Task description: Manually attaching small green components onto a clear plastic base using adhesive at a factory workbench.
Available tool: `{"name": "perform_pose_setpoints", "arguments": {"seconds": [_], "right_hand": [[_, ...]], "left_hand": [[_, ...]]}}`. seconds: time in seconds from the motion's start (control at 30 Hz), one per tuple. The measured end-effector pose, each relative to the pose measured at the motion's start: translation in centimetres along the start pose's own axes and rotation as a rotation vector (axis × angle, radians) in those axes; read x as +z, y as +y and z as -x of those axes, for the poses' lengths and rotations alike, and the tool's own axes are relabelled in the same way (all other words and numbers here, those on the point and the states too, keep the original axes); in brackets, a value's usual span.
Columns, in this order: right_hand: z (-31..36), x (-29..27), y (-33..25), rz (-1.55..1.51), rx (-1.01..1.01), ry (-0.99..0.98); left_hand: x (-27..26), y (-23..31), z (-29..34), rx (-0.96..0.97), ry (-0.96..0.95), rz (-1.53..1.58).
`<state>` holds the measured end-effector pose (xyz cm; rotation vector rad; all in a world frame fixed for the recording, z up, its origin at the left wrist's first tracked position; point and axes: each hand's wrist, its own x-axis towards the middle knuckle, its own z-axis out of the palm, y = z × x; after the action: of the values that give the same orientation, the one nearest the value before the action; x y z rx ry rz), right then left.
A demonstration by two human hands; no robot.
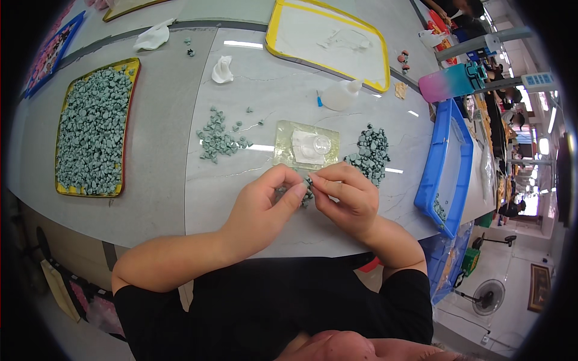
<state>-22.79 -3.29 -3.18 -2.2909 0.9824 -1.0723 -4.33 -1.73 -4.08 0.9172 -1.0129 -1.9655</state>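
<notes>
My left hand (265,201) and my right hand (349,197) meet near the table's front edge. Both are closed in a pinch around a small green piece (306,180), mostly hidden by the fingertips. Just below the fingers lie more green pieces (307,197), partly covered by my hands. Beyond them is a yellowish translucent mat (285,153) bearing a white pad (303,154) and a small clear round dish (322,144). Loose pale green pieces (217,137) are spread to the left. A denser heap of darker green pieces (373,150) lies to the right.
A yellow-rimmed tray (122,191) full of green pieces sits at left. Farther off are a white squeeze bottle (340,96) with a blue tip, crumpled white tissue (222,70) and a yellow-edged tray (271,30). A blue bin (428,180) and pink-teal drinking bottle (447,83) stand right.
</notes>
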Motion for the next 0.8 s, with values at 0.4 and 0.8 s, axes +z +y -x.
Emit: {"name": "perform_pose_setpoints", "arguments": {"seconds": [0.4, 0.8], "right_hand": [[0.16, -0.75, -0.34, -0.012, 0.097, -0.01], [0.07, -0.42, -0.75, -0.007, 0.059, -0.019]], "left_hand": [[0.06, 0.37, -0.17, -0.058, 0.009, -0.027], [-0.12, 0.72, 0.15, 0.002, 0.029, -0.201]]}}
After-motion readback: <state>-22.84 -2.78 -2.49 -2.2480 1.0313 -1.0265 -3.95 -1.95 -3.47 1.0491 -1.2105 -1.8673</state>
